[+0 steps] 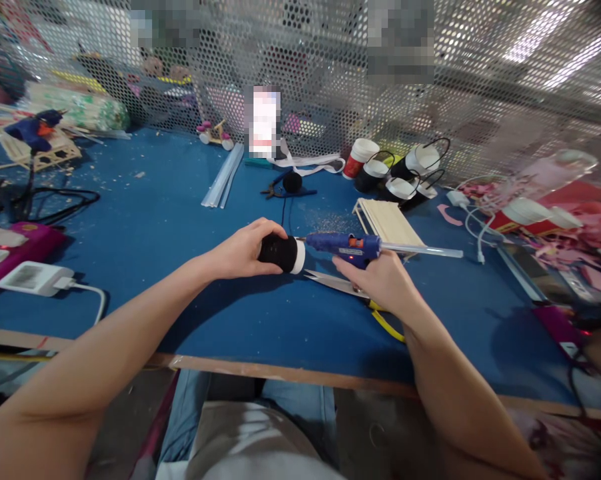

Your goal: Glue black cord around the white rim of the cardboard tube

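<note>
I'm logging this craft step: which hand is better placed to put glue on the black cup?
Right, most likely. The right hand grips the blue glue gun, nozzle at the black cup, which the left hand holds.

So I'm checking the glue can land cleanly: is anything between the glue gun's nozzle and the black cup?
Nothing visible. The glue gun in the right hand points its nozzle straight at the white rim of the black cup held by the left hand.
</note>
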Demonstrator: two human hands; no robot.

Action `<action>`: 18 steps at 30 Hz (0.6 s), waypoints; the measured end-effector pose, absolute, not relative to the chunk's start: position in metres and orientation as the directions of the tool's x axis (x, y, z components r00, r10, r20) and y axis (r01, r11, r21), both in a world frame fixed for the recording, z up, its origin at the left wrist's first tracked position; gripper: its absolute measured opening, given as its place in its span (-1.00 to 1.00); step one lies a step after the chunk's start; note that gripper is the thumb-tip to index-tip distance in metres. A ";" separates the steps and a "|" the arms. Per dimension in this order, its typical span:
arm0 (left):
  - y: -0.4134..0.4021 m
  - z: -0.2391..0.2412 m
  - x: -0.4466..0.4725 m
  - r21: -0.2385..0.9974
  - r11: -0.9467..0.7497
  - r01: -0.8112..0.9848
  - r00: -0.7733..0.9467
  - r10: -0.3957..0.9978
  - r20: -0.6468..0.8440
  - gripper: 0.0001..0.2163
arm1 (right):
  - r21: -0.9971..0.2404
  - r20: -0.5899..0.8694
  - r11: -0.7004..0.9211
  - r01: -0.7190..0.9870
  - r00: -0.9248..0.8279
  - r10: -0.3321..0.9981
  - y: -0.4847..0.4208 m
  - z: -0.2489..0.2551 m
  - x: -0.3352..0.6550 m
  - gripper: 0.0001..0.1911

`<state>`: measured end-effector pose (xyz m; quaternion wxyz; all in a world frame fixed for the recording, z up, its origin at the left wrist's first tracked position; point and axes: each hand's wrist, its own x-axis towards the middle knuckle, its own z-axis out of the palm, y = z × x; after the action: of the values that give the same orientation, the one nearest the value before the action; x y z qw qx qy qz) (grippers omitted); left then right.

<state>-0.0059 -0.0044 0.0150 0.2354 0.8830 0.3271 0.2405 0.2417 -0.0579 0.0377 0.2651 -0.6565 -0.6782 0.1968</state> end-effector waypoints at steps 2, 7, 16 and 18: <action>-0.004 0.015 -0.006 0.574 -0.678 0.460 0.673 0.688 0.272 -0.54 | -0.616 0.106 0.071 0.785 -0.006 0.994 -0.058 0.039 0.241 -0.65; -0.004 0.016 -0.006 0.584 -0.677 0.448 0.679 0.683 0.269 -0.56 | -0.624 0.097 0.073 0.778 -0.015 0.995 -0.062 0.046 0.241 -0.70; -0.003 0.015 -0.007 0.581 -0.690 0.432 0.696 0.665 0.273 -0.55 | -0.614 0.131 0.138 0.777 -0.072 0.989 -0.059 0.042 0.240 -0.78; -0.002 0.015 -0.007 0.578 -0.693 0.431 0.697 0.663 0.275 -0.55 | -0.614 0.132 0.127 0.779 -0.058 0.990 -0.059 0.042 0.240 -0.77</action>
<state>-0.0072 -0.0025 0.0151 0.2425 0.8886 0.3077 0.2385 0.2405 -0.0585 0.0419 0.2697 -0.6311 -0.7007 0.1949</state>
